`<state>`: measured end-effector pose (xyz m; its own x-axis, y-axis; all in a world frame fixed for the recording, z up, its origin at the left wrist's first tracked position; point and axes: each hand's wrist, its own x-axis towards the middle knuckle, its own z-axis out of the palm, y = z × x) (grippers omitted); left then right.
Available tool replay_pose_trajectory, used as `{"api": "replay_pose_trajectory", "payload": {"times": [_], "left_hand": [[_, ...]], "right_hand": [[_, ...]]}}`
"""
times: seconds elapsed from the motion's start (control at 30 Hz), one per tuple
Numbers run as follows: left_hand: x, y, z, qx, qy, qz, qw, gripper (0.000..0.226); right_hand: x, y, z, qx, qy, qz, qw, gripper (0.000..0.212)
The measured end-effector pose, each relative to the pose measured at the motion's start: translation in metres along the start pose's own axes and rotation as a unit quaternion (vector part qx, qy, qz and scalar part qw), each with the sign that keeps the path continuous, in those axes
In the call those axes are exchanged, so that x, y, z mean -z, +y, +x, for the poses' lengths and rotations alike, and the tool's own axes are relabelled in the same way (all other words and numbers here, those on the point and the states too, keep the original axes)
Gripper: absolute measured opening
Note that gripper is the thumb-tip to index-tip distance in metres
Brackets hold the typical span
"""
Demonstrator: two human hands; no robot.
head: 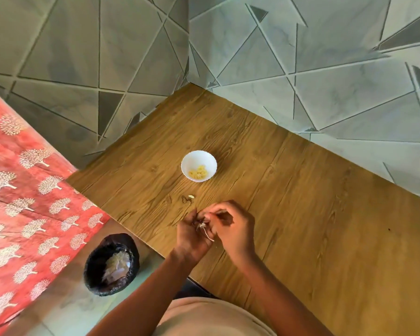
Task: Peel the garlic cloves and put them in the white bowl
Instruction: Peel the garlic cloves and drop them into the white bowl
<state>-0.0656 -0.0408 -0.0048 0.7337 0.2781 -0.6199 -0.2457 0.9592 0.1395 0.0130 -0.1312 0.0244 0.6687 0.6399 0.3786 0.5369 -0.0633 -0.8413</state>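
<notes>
Gripping a clove (202,225) in curled left hand (192,235) fingers. Pinched its skin (207,235) with right hand (232,226) fingertips, near the bowl (198,166).

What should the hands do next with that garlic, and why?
Probably keep pulling the skin off. Both the left hand and right hand pinch a garlic clove, and a papery strip of skin dangles from it, so it isn't bare yet. Once clean, it likely joins the peeled cloves in the white bowl.
</notes>
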Motion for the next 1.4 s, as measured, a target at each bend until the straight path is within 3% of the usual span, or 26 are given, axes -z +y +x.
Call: {"api": "replay_pose_trajectory", "payload": {"times": [0.17, 0.23, 0.37, 0.43, 0.6, 0.7, 0.87, 1.13, 1.4], "left_hand": [[0.01, 0.034, -0.007, -0.036, -0.009, -0.029, 0.999, 0.069], [0.014, 0.047, -0.008, -0.047, -0.018, -0.04, 0.998, 0.07], [0.016, 0.062, -0.012, -0.041, -0.033, -0.017, 0.998, 0.065], [0.019, 0.064, -0.016, -0.031, -0.035, 0.002, 0.999, 0.067], [0.029, 0.067, -0.016, -0.011, -0.02, 0.019, 1.0, 0.076], [0.03, 0.067, -0.016, -0.007, -0.018, 0.028, 0.999, 0.078], [0.034, 0.07, -0.015, 0.0, -0.038, 0.039, 0.999, 0.081], [0.034, 0.071, -0.014, 0.002, -0.045, 0.034, 0.998, 0.078], [0.037, 0.069, -0.013, -0.001, -0.044, 0.038, 0.998, 0.078]], "right_hand": [[0.008, 0.021, -0.02, -0.034, 0.056, -0.034, 0.997, 0.019], [0.011, 0.042, -0.036, -0.024, 0.01, -0.082, 0.996, 0.026], [0.018, 0.069, -0.073, -0.03, -0.117, -0.193, 0.974, 0.07], [0.019, 0.07, -0.082, -0.033, -0.139, -0.2, 0.969, 0.064], [-0.001, 0.075, -0.045, -0.095, -0.091, -0.202, 0.97, 0.048], [-0.01, 0.078, -0.016, -0.122, -0.103, -0.183, 0.97, 0.047], [0.005, 0.069, -0.012, -0.162, -0.071, -0.112, 0.978, 0.024], [-0.006, 0.07, -0.02, -0.146, -0.067, -0.1, 0.982, 0.028], [-0.026, 0.073, -0.022, -0.151, -0.032, -0.193, 0.969, 0.022]]}}
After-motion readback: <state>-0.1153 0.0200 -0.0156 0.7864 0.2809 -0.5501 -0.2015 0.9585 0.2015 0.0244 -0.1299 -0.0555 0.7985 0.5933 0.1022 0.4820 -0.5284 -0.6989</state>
